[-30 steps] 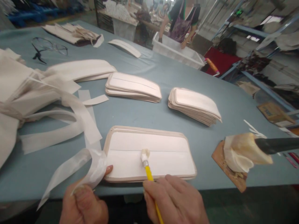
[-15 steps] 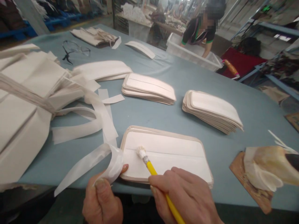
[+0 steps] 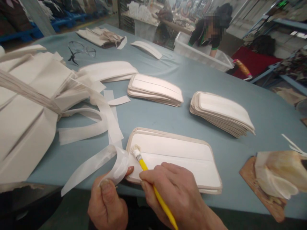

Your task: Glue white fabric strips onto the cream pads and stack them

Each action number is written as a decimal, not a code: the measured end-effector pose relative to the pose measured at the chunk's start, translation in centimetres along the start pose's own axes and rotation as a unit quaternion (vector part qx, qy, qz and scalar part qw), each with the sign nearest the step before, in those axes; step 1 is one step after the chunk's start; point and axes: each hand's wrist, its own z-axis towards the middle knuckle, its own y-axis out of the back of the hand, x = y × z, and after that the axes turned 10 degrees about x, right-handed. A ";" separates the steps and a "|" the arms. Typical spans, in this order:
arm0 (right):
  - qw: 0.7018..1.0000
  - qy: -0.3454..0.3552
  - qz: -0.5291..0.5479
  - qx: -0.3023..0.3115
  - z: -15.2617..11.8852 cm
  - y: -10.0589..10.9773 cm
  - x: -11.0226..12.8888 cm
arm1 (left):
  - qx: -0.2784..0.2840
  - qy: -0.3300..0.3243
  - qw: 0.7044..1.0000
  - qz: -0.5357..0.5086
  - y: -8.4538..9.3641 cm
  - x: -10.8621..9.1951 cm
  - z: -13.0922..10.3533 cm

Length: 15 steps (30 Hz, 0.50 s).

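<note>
We find open blue-gray tabletop (image 3: 158, 118) between the wide near panel stack (image 3: 168, 145) and the two smaller stacks, left (image 3: 155, 88) and right (image 3: 223, 107), with a narrow gap dividing those two. To our left, translucent strips (image 3: 82, 135) and a tied fabric bundle (image 3: 28, 92) crowd the way; to our right, a bare lane reaches a crusted container (image 3: 278, 172). Along the near edge, the left hand (image 3: 107, 204) and right hand (image 3: 171, 191), with its yellow-handled brush (image 3: 143, 164), block our approach.

View, head: one, worn on the person's head; faces forward and down, close over both hands (image 3: 107, 204) and near table edge (image 3: 230, 209); far background at top; no second view.
</note>
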 end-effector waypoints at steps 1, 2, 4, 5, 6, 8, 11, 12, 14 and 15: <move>1.000 0.003 0.007 0.004 0.0 -0.1 -0.1 | 0.004 -0.003 1.000 0.001 0.0 0.0 0.0; 1.000 0.002 0.015 0.006 0.1 -0.2 -0.1 | 0.008 -0.004 1.000 0.005 0.1 0.0 0.1; 1.000 -0.006 0.027 0.003 0.2 -0.4 0.0 | 0.012 0.001 1.000 0.013 0.2 0.1 0.1; 0.999 -0.011 0.031 0.001 0.3 -0.5 0.0 | 0.008 0.007 1.000 0.016 0.2 0.2 0.1; 0.999 -0.013 0.031 -0.002 0.3 -0.6 0.1 | 0.000 0.012 1.000 0.021 0.2 0.3 0.0; 1.000 -0.006 0.023 -0.010 0.4 -0.8 0.2 | -0.017 0.026 0.999 0.032 0.2 0.6 -0.1; 0.998 -0.014 0.050 -0.021 -0.4 -0.5 0.3 | -0.040 0.058 0.997 0.037 0.1 0.9 -0.4; 0.997 -0.026 0.065 -0.032 -0.9 -0.2 0.3 | -0.041 0.067 0.997 0.028 0.0 0.9 -0.5; 0.991 -0.066 0.086 -0.073 -2.1 0.6 0.3 | -0.041 0.075 0.996 0.012 -0.2 0.9 -0.5; 0.987 -0.086 0.091 -0.102 -2.7 1.0 0.4 | -0.041 0.076 0.996 0.004 -0.2 0.8 -0.6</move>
